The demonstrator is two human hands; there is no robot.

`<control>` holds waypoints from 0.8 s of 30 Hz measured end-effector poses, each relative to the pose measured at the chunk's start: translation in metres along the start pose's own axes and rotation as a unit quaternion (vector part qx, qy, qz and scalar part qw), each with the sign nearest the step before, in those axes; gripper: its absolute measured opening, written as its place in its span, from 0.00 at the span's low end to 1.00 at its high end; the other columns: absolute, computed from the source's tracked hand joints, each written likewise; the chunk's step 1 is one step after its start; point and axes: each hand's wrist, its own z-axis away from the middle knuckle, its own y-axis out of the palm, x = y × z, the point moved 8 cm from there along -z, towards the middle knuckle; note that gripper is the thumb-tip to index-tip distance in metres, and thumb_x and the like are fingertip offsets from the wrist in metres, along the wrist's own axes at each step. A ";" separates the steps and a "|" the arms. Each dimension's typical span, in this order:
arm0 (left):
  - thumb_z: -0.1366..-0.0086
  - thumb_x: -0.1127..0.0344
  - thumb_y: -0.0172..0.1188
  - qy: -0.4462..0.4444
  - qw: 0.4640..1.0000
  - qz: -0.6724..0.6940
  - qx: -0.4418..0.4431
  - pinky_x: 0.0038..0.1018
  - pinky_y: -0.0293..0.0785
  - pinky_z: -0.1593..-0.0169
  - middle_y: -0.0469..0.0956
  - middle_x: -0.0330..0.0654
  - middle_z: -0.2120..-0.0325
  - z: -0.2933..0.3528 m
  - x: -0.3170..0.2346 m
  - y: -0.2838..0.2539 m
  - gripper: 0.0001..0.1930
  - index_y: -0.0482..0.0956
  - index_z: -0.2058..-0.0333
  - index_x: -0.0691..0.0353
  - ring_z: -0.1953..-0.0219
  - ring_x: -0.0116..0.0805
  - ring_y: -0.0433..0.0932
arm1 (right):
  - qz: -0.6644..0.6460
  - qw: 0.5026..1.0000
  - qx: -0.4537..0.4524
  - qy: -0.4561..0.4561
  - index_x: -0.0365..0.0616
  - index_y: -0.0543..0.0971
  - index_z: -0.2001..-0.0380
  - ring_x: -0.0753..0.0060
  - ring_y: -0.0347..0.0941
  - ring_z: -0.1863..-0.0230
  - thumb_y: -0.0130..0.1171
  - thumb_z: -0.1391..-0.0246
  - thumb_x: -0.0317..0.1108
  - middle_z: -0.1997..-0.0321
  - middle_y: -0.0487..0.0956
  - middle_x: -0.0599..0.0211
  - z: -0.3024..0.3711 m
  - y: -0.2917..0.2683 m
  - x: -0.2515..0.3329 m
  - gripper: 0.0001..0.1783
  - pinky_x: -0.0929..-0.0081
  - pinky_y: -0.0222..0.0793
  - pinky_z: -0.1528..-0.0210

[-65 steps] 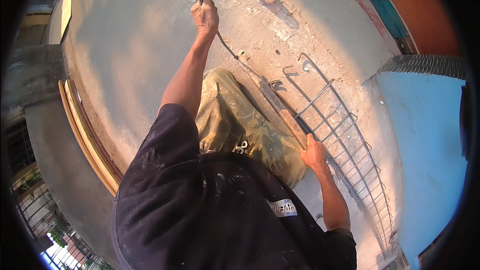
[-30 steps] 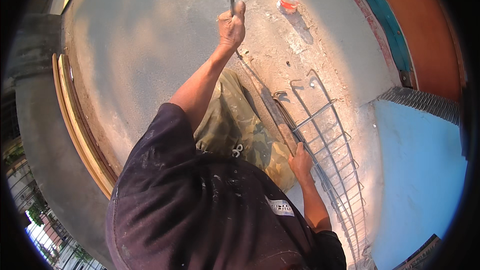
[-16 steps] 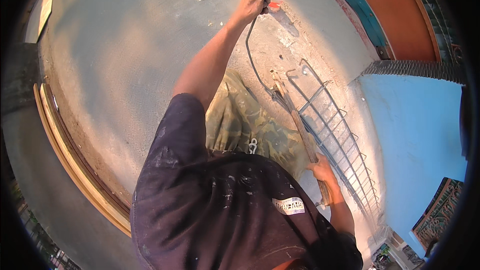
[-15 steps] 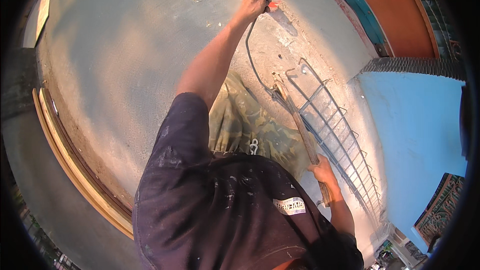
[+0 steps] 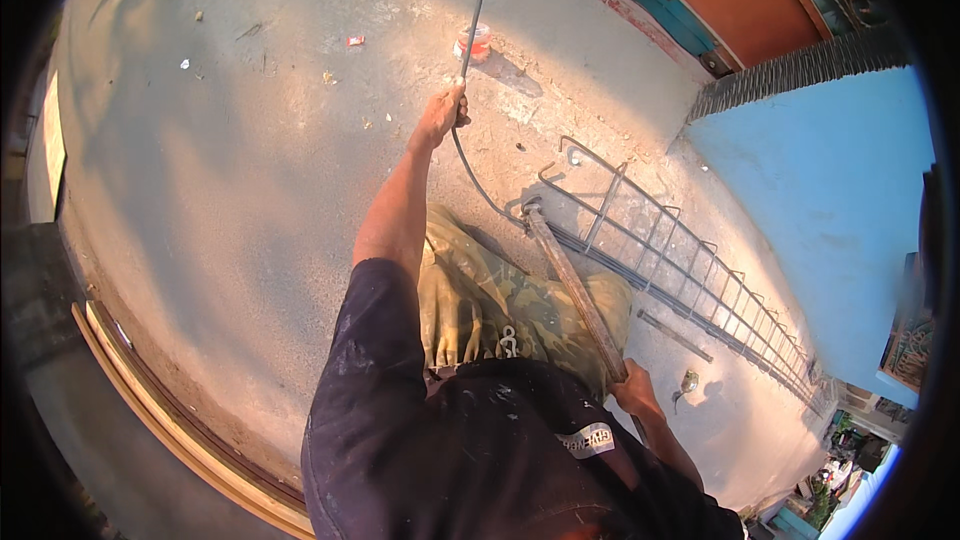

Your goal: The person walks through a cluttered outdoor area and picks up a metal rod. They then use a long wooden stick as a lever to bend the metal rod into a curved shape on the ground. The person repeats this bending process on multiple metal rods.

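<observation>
A dark steel rebar (image 5: 482,0) runs out past the upper edge, and my left hand (image 5: 441,117) is closed round it with the arm stretched forward. Below that fist the rebar curves down to the head of a long brown bar (image 5: 572,285); whether the bar is wood or rusty metal I cannot tell. My right hand (image 5: 636,390), close by my hip, grips the bar's near part. Camouflage trousers (image 5: 510,310) show beside the bar. To its right, a long rebar cage (image 5: 655,248) lies on the ground, with straight rods along its near side.
Beyond my left hand stands a red-and-white container (image 5: 473,44). A short metal piece (image 5: 675,335) and a small greyish object (image 5: 688,383) lie to the right. A blue wall (image 5: 830,200) bounds the right side; wooden planks (image 5: 180,410) run along the left.
The view has shifted. My left hand has come nearer to me against the ground, still on the rebar. The brown bar's near end has swung slightly, and the short metal piece now shows.
</observation>
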 end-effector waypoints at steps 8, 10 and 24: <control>0.35 0.36 0.52 -0.001 0.972 -0.165 -0.166 0.31 0.65 0.82 0.66 0.39 0.87 -0.038 0.003 -0.012 0.31 0.68 0.83 0.59 0.86 0.31 0.68 | 0.002 1.000 -0.016 -0.004 0.36 0.73 0.65 0.38 0.76 0.58 0.68 0.63 0.30 0.66 0.79 0.42 0.009 -0.012 -0.001 0.20 0.54 0.70 0.58; 0.35 0.36 0.52 -0.023 0.978 -0.166 -0.126 0.30 0.65 0.82 0.66 0.38 0.87 -0.045 0.001 0.007 0.31 0.67 0.83 0.59 0.86 0.31 0.68 | 0.002 0.999 -0.030 0.019 0.36 0.72 0.67 0.37 0.76 0.60 0.66 0.63 0.29 0.69 0.78 0.42 0.022 -0.017 -0.020 0.18 0.54 0.70 0.60; 0.33 0.38 0.52 -0.291 0.936 0.109 -0.164 0.23 0.51 0.83 0.56 0.28 0.88 0.028 0.087 -0.067 0.26 0.61 0.82 0.48 0.88 0.22 0.54 | 0.013 0.997 -0.058 0.049 0.37 0.68 0.69 0.34 0.75 0.68 0.64 0.65 0.24 0.77 0.75 0.41 0.039 -0.049 -0.076 0.18 0.52 0.68 0.68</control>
